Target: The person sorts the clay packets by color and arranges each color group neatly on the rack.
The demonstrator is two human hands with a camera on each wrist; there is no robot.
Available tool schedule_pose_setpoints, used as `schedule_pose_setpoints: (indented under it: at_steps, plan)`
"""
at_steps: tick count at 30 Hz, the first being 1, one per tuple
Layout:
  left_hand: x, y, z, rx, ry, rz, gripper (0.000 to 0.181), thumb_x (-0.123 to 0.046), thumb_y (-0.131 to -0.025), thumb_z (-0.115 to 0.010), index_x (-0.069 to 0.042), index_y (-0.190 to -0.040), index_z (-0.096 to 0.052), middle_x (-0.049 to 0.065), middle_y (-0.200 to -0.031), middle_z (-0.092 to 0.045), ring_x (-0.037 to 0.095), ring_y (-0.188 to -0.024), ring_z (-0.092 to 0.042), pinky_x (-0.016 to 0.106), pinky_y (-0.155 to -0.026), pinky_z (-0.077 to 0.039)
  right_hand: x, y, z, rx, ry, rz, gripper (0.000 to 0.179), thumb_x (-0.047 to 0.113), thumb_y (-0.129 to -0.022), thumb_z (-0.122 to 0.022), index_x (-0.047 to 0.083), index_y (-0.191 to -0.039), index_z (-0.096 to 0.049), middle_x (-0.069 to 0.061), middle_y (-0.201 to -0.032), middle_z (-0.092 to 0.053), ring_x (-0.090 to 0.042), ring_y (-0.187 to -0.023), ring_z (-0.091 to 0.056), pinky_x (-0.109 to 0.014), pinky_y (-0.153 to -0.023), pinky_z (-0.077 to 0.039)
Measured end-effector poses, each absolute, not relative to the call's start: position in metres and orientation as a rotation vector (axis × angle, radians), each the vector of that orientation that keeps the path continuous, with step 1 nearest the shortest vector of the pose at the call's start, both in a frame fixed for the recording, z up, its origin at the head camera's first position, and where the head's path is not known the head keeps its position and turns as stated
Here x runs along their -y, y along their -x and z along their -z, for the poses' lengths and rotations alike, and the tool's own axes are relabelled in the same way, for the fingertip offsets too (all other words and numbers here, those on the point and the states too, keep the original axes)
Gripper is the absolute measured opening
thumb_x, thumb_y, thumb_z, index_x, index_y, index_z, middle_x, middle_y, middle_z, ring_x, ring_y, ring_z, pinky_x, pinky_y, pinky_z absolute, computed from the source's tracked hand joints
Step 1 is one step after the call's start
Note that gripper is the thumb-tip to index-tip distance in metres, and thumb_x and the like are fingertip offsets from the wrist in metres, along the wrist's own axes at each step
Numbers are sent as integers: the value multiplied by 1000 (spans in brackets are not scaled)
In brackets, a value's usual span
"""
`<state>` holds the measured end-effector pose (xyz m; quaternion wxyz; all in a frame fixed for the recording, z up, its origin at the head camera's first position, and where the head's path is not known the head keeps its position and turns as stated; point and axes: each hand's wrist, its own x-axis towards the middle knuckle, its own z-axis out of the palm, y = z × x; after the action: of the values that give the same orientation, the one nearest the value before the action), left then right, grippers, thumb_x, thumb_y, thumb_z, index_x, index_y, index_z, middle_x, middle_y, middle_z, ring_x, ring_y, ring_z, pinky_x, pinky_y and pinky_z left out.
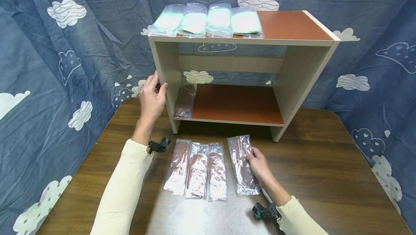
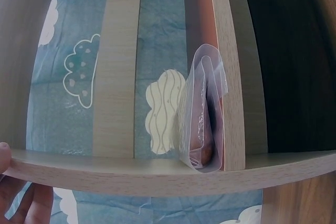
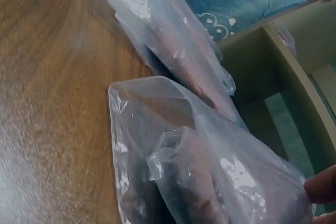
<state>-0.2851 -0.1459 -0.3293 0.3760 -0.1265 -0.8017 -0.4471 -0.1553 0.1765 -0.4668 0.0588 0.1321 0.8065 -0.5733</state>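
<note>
My left hand (image 1: 152,99) grips the front edge of the left side panel (image 1: 166,61) of a small wooden shelf. In the left wrist view, its thumb lies on one face and the fingers on the other. Low in front of the shelf, my right hand (image 1: 261,166) pinches the right edge of a transparent plastic bag (image 1: 241,166) with something brownish folded inside. A similar bag (image 1: 185,101) lies at the left end of the shelf's lower board (image 1: 234,101). Three more bags, left (image 1: 178,166), middle (image 1: 196,170) and right (image 1: 217,172), lie side by side on the table.
Several bags with pale green contents (image 1: 219,20) line the left part of the shelf's reddish-brown top (image 1: 292,25). The shelf stands on a dark wooden table (image 1: 325,162). A blue cloud-patterned cloth (image 1: 107,29) hangs behind. Each wrist wears a black strapped device.
</note>
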Motion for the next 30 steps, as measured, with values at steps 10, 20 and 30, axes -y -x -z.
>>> schedule_pose_setpoints:
  at_steps: [10,20,30]
  plan:
    - [145,286,328,2044,332,1151,40,-4,-90,-64,-3,-130,-62,21,-111,-66,34,-99,-66,45,-89,-59,-183,157,470,-2476,-350,1883,50,-5,-89,-58,8,-135,-45,-16,-99,-66,-7,-67,-58,-24,-57,-53]
    - [146,286,328,2043,336,1166,42,-3,-90,-64,-3,-132,-61,22,-112,-65,33,-100,-65,45,-91,-58,-193,156,469,-2567,-269,1710,33,-4,-88,-58,-2,-120,-63,-18,-103,-66,-10,-78,-53,-21,-64,-48]
    - [146,288,331,2031,346,1162,43,-2,-90,-64,-2,-133,-61,22,-112,-65,34,-100,-65,47,-90,-58,-197,155,466,-2600,-182,1622,37,-6,-84,-59,-2,-120,-63,-18,-100,-64,-13,-79,-53,-22,-64,-48]
